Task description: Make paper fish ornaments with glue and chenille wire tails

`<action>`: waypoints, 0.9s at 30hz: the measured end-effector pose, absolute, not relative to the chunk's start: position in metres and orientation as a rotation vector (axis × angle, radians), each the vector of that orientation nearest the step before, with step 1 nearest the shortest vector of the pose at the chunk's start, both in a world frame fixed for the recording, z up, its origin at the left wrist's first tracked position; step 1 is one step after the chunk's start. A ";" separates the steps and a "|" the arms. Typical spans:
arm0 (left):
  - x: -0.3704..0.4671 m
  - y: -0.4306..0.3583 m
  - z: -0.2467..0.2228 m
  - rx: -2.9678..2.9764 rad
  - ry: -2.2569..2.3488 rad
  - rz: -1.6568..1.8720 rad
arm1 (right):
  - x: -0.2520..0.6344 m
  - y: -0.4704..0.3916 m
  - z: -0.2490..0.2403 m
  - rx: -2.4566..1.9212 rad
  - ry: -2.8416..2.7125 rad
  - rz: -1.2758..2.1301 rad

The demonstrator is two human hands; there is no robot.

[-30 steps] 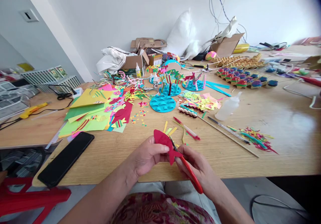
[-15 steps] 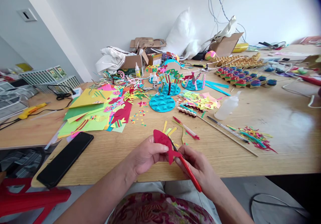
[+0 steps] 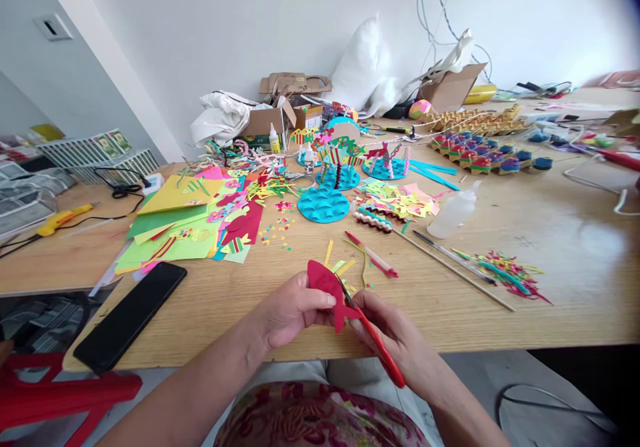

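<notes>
A red paper fish shape (image 3: 323,283) with a forked tail is pinched between the thumb and fingers of my left hand (image 3: 296,307). My right hand (image 3: 387,327) is closed round red-handled scissors (image 3: 379,345), whose dark blades lie along the right edge of the red paper, just above its tail. Both hands are close together over the table's front edge. Just beyond them lie yellow paper strips (image 3: 329,253) and a red pen (image 3: 371,255).
A black phone (image 3: 131,315) lies at the left front, with stacked coloured paper (image 3: 170,233) behind it. Blue discs (image 3: 323,205) with paper fish stand mid-table. A wooden stick (image 3: 453,270), a translucent bottle (image 3: 454,213) and painted egg-carton pieces (image 3: 493,157) are on the right.
The scissors have shifted slightly against the paper's edge and their handles look a little further apart. The red fish shape has tilted slightly in my left hand.
</notes>
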State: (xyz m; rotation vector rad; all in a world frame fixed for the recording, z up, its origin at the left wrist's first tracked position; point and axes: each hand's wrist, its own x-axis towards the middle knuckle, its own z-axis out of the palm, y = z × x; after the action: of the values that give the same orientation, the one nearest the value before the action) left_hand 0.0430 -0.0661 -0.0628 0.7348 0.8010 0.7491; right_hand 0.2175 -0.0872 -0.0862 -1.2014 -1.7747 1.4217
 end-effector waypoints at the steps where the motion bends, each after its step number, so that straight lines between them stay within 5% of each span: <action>1: 0.043 -0.066 -0.063 0.734 0.797 0.742 | 0.218 -0.087 -0.086 -1.198 -1.775 1.422; 27: 0.039 -0.066 -0.063 0.734 0.848 0.684 | 0.217 -0.085 -0.089 -1.271 -1.865 1.274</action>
State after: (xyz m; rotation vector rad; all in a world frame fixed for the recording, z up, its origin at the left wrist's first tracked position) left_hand 0.0394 -0.0661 -0.0631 0.7343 0.8480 0.6843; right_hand 0.2170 -0.0854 -0.0893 -1.2714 -1.8650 1.2737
